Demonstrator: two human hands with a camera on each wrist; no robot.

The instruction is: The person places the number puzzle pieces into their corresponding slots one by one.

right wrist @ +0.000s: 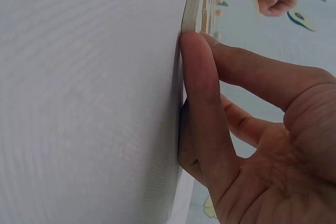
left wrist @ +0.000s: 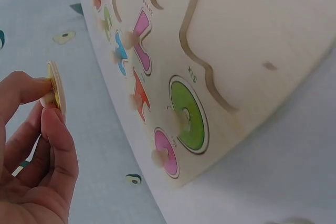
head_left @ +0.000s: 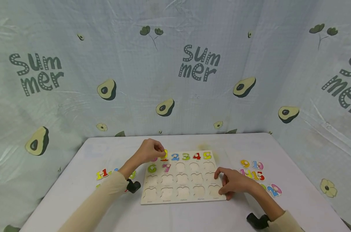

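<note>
My left hand (head_left: 149, 150) is above the upper left of a wooden number puzzle board (head_left: 174, 185). Its thumb and fingers pinch a yellow number piece (left wrist: 59, 93) by the small knob; in the left wrist view this piece is edge-on, so its number cannot be read there. My right hand (head_left: 236, 182) grips the board's right edge near the lower corner, fingertips at the rim. Coloured pieces fill the board's top row, and a green six (head_left: 152, 168) and a pink seven (head_left: 166, 167) sit in the second row. The other recesses in view hold no pieces.
Loose number pieces lie right of the board, among them a yellow nine (head_left: 245, 163) and a ten (head_left: 258, 165). More pieces, including an eleven (head_left: 102, 174), lie to the left, partly hidden by my left arm. A printed curtain (head_left: 129, 64) hangs behind the white table (head_left: 193, 219).
</note>
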